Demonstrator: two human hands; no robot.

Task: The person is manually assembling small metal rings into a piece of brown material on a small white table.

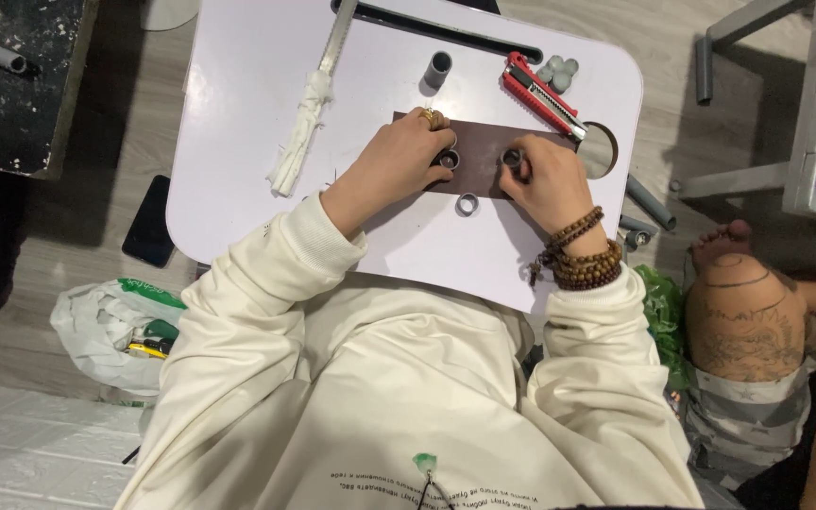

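— White lap table [238, 113], the biggest thing here; what lies on it?

— A brown sheet [479, 151] at its middle. Above that sheet, a red utility knife [542, 94] and an upright grey pipe piece [437, 69].

— And the hands?

— Left hand [399, 161] pinches a small ring [449, 159] on the sheet; right hand [548, 179] grips another ring [512, 159] there. A loose ring [467, 203] sits just below the sheet.
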